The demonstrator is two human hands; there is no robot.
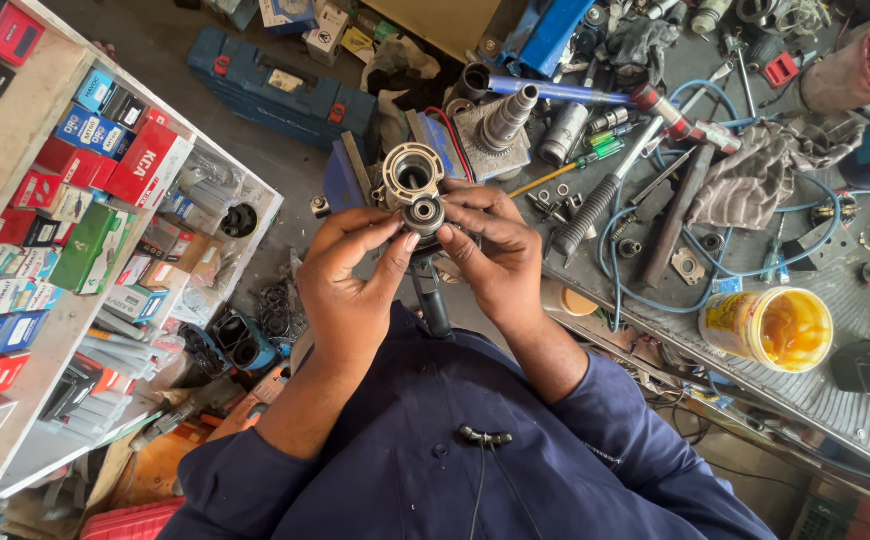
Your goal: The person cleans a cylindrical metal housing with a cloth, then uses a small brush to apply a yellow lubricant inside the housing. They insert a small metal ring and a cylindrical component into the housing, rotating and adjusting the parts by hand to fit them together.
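My left hand [355, 275] and my right hand [495, 255] meet in front of my chest, fingertips pinching a small round dark bearing-like part [423, 214] from both sides. Just beyond it sits a grey metal housing [412, 172] with a round bore, clamped in a blue vise [347, 180] at the bench edge. A black handle [433, 298] hangs down below my hands. Both sleeves are dark blue.
A cluttered metal workbench [815, 390] on the right holds an open yellow grease tub [770, 330], a blue hose, a grey rag [755, 175], screwdrivers and metal shafts. A blue tool case [280, 90] lies on the floor. Shelves of coloured boxes [85, 190] stand at the left.
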